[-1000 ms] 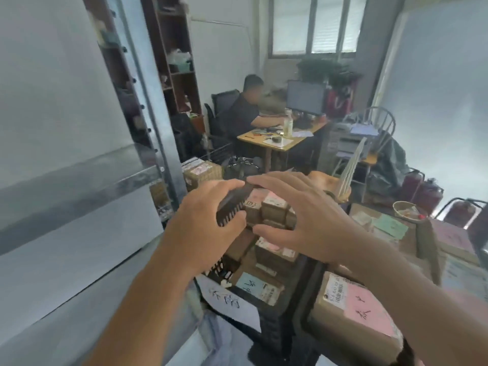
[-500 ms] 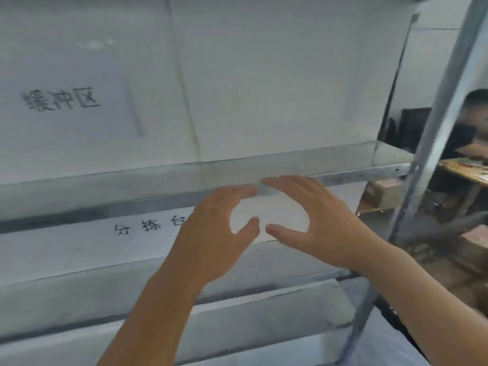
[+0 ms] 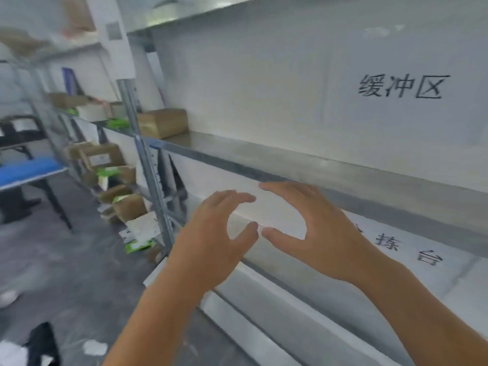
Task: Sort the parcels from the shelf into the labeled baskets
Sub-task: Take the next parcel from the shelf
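A metal shelf (image 3: 277, 159) with a white back panel runs across the right half of the view. One brown cardboard parcel (image 3: 162, 122) sits at the shelf's far left end. My left hand (image 3: 211, 241) and my right hand (image 3: 319, 228) are raised side by side in front of the shelf edge, well to the right of and below that parcel. Both hands are empty, fingers curved and spread, thumbs nearly touching. No baskets are in sight.
A second rack (image 3: 105, 159) at the left holds several cardboard boxes and green-and-white packets. A blue-topped table (image 3: 29, 170) stands at the far left on the grey floor. White scraps and a dark object (image 3: 43, 344) lie on the floor at bottom left.
The view has swung left, from the baskets and office area to the shelf and then to its left end. My hands stay raised, empty and close together.
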The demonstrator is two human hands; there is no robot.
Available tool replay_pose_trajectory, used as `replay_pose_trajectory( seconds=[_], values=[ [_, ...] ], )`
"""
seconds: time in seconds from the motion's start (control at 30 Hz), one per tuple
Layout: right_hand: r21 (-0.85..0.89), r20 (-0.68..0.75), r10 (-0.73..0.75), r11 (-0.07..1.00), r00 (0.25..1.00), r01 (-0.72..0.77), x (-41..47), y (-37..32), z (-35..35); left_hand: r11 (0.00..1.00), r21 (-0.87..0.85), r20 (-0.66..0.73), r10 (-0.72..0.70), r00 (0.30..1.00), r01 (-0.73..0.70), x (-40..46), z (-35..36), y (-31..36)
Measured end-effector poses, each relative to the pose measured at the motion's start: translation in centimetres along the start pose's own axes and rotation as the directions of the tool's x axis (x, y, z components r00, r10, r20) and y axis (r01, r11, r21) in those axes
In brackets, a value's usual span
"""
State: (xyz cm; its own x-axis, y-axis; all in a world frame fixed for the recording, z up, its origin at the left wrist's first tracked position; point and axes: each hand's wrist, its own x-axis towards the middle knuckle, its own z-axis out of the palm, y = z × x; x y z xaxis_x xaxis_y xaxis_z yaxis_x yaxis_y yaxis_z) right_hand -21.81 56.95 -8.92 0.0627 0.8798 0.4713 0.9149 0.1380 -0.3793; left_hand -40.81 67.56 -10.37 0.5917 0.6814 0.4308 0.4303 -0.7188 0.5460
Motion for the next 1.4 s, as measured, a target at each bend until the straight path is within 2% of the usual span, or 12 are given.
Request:
replay_pose_trajectory(
  seconds=[0.3, 0.53, 0.63, 0.73, 0.83, 1.0, 1.07, 1.13, 1.2, 1.27, 1.33, 1.4],
  values=[
    [0.208, 0.070, -0.208, 0.959, 0.976, 0.189, 17.5, 0.2, 10.3, 0.963, 0.089, -0.188, -0.235, 0.954, 0.255, 6.0, -6.3, -12.1],
    [0.329, 0.061, -0.245, 0.920, 0.967, 0.213, 29.4, 2.5, 14.2, 0.926, 0.132, -0.264, -0.311, 0.913, 0.354, 15.6, -8.7, -17.8],
    [0.388, 0.080, -0.220, 0.905, 0.972, 0.173, 32.7, 3.6, 15.9, 0.924, 0.125, -0.266, -0.319, 0.910, 0.361, 18.3, -8.1, -20.0],
    [0.401, 0.111, -0.212, 0.903, 0.971, 0.152, 35.9, 3.7, 17.5, 0.919, 0.124, -0.232, -0.341, 0.911, 0.375, 20.7, -8.4, -22.2],
    [0.421, 0.115, -0.196, 0.898, 0.974, 0.131, 39.8, 3.3, 19.1, 0.911, 0.200, -0.218, -0.318, 0.923, 0.361, 25.0, -10.1, -24.5],
    [0.452, -0.033, -0.045, 0.890, 0.998, 0.056, 49.3, 2.6, 22.8, 0.873, 0.389, -0.158, -0.251, 0.955, 0.294, 36.2, -15.1, -29.8],
    [0.481, -0.068, 0.020, 0.877, 0.998, 0.015, 54.0, 2.3, 24.1, 0.820, 0.526, -0.074, -0.218, 0.973, 0.224, 40.9, -16.6, -31.2],
    [0.506, -0.048, 0.080, 0.862, 0.996, -0.044, 58.2, 2.2, 25.1, 0.753, 0.637, 0.041, -0.249, 0.968, 0.167, 45.1, -17.3, -33.5],
    [0.491, -0.027, 0.141, 0.864, 0.990, -0.109, 61.4, 2.7, 26.5, 0.730, 0.655, 0.097, -0.337, 0.936, 0.195, 48.3, -18.0, -36.5],
    [0.478, -0.009, 0.223, 0.857, 0.975, -0.192, 63.2, 3.4, 28.2, 0.721, 0.686, 0.228, -0.344, 0.911, 0.101, 51.0, -17.6, -40.1],
    [0.504, 0.001, 0.302, 0.823, 0.953, -0.261, 63.7, 4.1, 29.7, 0.717, 0.697, 0.348, -0.348, 0.871, 0.008, 51.1, -17.5, -39.8],
    [0.564, 0.006, 0.371, 0.766, 0.929, -0.309, 63.4, 4.2, 30.6, 0.708, 0.706, 0.315, -0.340, 0.886, 0.021, 50.6, -17.0, -39.3]
  ],
)
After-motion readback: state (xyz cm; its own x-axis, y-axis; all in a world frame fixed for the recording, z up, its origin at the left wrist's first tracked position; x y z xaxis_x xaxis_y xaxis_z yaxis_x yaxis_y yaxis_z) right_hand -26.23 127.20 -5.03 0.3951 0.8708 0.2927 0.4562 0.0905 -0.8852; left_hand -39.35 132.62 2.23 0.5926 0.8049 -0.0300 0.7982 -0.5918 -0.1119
